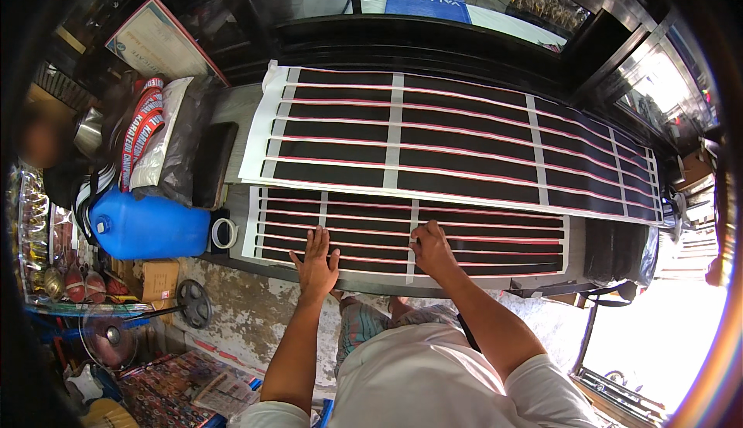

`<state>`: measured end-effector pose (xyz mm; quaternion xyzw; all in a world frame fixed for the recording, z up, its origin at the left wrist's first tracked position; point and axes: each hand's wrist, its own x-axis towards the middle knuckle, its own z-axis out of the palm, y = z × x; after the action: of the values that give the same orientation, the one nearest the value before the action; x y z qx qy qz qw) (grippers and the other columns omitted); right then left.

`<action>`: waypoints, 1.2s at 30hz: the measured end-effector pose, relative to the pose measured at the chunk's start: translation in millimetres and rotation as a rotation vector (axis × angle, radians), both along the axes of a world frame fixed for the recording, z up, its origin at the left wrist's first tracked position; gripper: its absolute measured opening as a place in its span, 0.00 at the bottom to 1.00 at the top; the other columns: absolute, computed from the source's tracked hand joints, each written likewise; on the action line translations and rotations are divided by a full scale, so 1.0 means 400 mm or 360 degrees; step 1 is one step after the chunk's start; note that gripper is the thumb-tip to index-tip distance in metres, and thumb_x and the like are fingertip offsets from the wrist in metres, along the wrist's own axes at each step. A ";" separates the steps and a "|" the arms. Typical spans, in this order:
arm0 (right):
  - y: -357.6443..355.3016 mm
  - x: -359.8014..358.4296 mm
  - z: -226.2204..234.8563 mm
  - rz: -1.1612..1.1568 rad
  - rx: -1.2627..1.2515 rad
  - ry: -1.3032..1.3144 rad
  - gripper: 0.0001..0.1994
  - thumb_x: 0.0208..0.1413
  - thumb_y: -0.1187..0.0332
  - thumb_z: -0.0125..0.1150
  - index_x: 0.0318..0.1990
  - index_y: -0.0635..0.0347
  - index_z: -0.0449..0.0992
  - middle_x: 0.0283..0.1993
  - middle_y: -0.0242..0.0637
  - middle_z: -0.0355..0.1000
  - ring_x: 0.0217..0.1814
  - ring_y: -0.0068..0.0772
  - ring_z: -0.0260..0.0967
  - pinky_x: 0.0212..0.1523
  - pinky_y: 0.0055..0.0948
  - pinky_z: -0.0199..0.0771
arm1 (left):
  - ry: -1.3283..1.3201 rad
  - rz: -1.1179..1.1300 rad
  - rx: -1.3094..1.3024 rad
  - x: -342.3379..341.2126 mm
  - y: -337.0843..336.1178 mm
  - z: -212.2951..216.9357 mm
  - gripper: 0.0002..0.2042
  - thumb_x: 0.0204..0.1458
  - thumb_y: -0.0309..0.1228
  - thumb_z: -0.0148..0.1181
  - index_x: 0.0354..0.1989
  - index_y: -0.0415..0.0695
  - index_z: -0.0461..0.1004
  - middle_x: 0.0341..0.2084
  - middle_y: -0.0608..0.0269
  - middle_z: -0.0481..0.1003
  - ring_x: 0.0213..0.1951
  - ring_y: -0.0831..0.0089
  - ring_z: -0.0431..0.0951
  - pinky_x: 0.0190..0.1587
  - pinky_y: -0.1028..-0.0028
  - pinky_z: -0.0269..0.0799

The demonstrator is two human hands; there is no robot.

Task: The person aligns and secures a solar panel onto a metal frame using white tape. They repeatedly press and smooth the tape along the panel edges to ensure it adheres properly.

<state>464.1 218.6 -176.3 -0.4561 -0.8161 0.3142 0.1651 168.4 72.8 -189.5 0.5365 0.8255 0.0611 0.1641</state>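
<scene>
My left hand [316, 264] rests flat on the nearer striped sheet [364, 248], fingers spread, holding nothing. That sheet has long black bands divided by thin white and red lines, and pale tape strips cross it. My right hand [433, 248] is closed, its fingertips pressed together at the pale tape strip [412, 265] near the sheet's middle. What those fingers hold, if anything, is hidden. Behind lies a larger sheet [464, 171] of the same pattern, its front edge overlapping the nearer one. Several pale strips run across it too, and its white margin [261, 145] shows at the left.
Left of the sheets are a roll of tape [224, 233], a blue jerrycan [147, 227], a plastic-wrapped bundle [166, 142] and red printed ribbons [142, 130]. A dark wrapped stack [614, 250] sits at the right end. Glass-fronted shelving with a blue box [427, 0] stands behind.
</scene>
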 end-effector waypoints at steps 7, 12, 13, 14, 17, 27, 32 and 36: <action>-0.003 -0.022 0.036 0.0066 0.0054 -0.0337 0.15 0.59 0.70 0.75 0.51 0.63 0.78 0.55 0.49 0.70 0.60 0.59 0.72 0.63 0.51 0.77 | -0.0020 0.0014 0.0077 0.003 0.000 -0.006 0.31 0.76 0.50 0.47 0.85 0.59 0.54 0.85 0.73 0.51 0.85 0.64 0.47 0.77 0.20 0.31; -0.005 -0.015 0.037 0.0133 0.0137 -0.0378 0.14 0.62 0.71 0.71 0.52 0.61 0.76 0.56 0.50 0.69 0.60 0.58 0.71 0.63 0.53 0.76 | -0.0061 0.0021 0.0029 0.000 0.001 0.005 0.31 0.76 0.50 0.48 0.85 0.59 0.55 0.85 0.72 0.51 0.85 0.64 0.46 0.78 0.20 0.32; -0.003 -0.008 0.048 0.0147 0.0126 -0.0413 0.13 0.63 0.71 0.70 0.52 0.60 0.76 0.56 0.50 0.69 0.60 0.58 0.71 0.62 0.53 0.76 | -0.0063 0.0020 0.0003 0.004 0.003 0.008 0.31 0.76 0.50 0.48 0.85 0.59 0.55 0.85 0.72 0.51 0.85 0.64 0.46 0.78 0.21 0.32; -0.004 -0.008 0.065 0.0139 0.0122 -0.0390 0.13 0.62 0.71 0.71 0.51 0.60 0.76 0.56 0.50 0.70 0.60 0.58 0.71 0.62 0.55 0.77 | -0.0065 0.0018 -0.0022 0.005 0.005 0.012 0.31 0.76 0.50 0.47 0.85 0.59 0.55 0.85 0.72 0.51 0.85 0.64 0.46 0.78 0.21 0.31; 0.002 -0.023 0.063 0.0176 0.0193 -0.0552 0.14 0.60 0.67 0.73 0.51 0.57 0.78 0.55 0.46 0.72 0.60 0.54 0.73 0.58 0.53 0.76 | -0.0058 0.0031 0.0004 0.005 0.002 0.004 0.31 0.76 0.50 0.48 0.85 0.59 0.54 0.85 0.72 0.51 0.85 0.64 0.46 0.78 0.21 0.30; -0.015 0.000 0.130 0.0078 0.0348 -0.0568 0.14 0.57 0.70 0.72 0.51 0.54 0.80 0.55 0.42 0.73 0.60 0.52 0.71 0.58 0.52 0.71 | -0.0033 0.0036 0.0006 -0.001 0.004 0.005 0.31 0.75 0.48 0.50 0.85 0.58 0.55 0.85 0.71 0.52 0.85 0.63 0.48 0.78 0.21 0.30; -0.126 0.218 0.126 -0.0368 0.0384 -0.0133 0.14 0.54 0.75 0.69 0.48 0.57 0.79 0.52 0.49 0.72 0.57 0.59 0.69 0.57 0.55 0.70 | 0.0080 0.0029 0.0346 0.021 -0.034 0.001 0.34 0.75 0.47 0.50 0.84 0.44 0.54 0.84 0.49 0.51 0.85 0.49 0.46 0.77 0.23 0.34; -0.253 0.444 0.055 -0.0752 0.0317 -0.0196 0.15 0.55 0.76 0.68 0.50 0.59 0.77 0.49 0.51 0.73 0.56 0.62 0.69 0.58 0.59 0.69 | 0.0021 0.0126 0.0325 0.074 -0.068 0.040 0.34 0.75 0.47 0.50 0.84 0.43 0.54 0.84 0.48 0.51 0.85 0.47 0.45 0.78 0.25 0.34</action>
<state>641.7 117.5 -154.2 -0.6338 -0.7223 0.1568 0.2279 198.0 45.4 -173.7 0.5179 0.8366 0.1477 0.1007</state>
